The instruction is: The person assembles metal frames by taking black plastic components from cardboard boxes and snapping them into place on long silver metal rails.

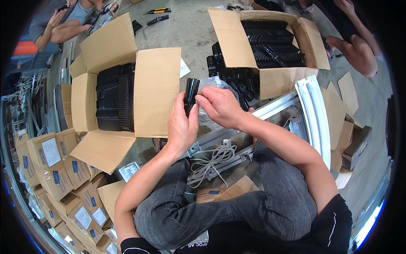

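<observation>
A glossy black tubular plastic part (191, 89) stands upright in front of me. My left hand (182, 127) is closed around its lower end, thumb on the right side. From the right, my right hand (220, 108) presses thumb and curled forefinger against the part's edge; whether a smaller piece sits in that pinch is hidden. Just beyond my right hand are a clear plastic bag (225, 86) and a loose pile of similar black parts (243, 80). To the left, an open cardboard box (157, 93) holds stacked rows of black parts (114, 101).
Another open box (232, 38) with black parts stands at the far right. White metal rails (314, 114) and a coiled grey cable (213, 163) lie by my legs. Closed cartons (55, 165) pile up at left. Orange-handled pliers (157, 11) lie far off. Other people sit at both far corners.
</observation>
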{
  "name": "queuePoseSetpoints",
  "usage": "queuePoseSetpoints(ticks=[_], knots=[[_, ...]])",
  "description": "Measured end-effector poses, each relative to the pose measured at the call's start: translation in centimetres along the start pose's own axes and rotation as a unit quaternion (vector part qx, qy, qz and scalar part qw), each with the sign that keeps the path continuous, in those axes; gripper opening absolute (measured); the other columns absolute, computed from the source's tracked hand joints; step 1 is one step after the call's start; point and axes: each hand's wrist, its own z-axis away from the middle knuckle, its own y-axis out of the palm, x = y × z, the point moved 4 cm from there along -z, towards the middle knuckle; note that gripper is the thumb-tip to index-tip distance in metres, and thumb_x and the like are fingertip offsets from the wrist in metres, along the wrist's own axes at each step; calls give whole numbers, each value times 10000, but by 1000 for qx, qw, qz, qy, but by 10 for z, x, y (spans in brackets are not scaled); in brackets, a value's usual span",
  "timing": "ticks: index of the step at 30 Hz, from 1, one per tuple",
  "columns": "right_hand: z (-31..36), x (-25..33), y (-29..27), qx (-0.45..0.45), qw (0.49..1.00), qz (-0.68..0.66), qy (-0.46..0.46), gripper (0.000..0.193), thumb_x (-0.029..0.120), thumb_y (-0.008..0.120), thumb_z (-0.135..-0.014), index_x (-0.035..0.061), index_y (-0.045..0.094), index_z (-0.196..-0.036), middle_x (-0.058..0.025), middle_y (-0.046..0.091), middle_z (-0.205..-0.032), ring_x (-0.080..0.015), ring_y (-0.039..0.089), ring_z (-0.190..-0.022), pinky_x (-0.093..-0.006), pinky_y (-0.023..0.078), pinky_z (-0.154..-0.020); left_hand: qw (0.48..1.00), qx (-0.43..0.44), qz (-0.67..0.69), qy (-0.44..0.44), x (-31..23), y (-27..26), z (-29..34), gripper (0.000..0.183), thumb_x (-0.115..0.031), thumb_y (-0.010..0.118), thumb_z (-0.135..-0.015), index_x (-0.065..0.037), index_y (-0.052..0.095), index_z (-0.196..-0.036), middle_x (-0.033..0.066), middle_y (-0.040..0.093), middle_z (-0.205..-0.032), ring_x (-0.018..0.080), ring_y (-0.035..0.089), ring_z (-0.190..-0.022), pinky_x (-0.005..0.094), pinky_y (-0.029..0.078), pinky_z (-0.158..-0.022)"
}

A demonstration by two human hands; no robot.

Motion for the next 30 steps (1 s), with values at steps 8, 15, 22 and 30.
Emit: queuePoseSetpoints(ticks=[8,15,22,30], knots=[[-2,9,-7,0,999,-39,24,260,249,596,-963,15,591,-850,-200,628,-763,-421,615,-717,-485,468,-627,999,-2,-9,41,-4,-4,1,451,-139,607,-969,62,450,-1342,275,640,-1083,388,662,-974,438,510,-827],[-1,7,-6,30,996,-44,70,211,229,605,-955,21,595,-918,-193,658,-752,-419,633,-709,-489,468,-621,1000,-4,0,30,-4,-3,0,446,-134,599,-970,64,453,-1341,270,640,-1082,383,659,-979,436,510,-832],[-1,-6,-1,28,997,-31,59,184,187,614,-962,9,579,-935,-158,622,-719,-350,618,-653,-429,447,-581,1000,11,0,-2,3,-1,1,455,-140,601,-972,77,447,-1341,282,631,-1110,390,654,-1004,433,506,-852],[-2,-2,0,25,996,-56,62,252,242,576,-976,7,589,-888,-202,622,-722,-404,615,-683,-472,454,-606,1000,13,4,-3,3,-1,-1,446,-134,602,-972,71,451,-1338,275,638,-1107,381,658,-992,428,510,-846]])
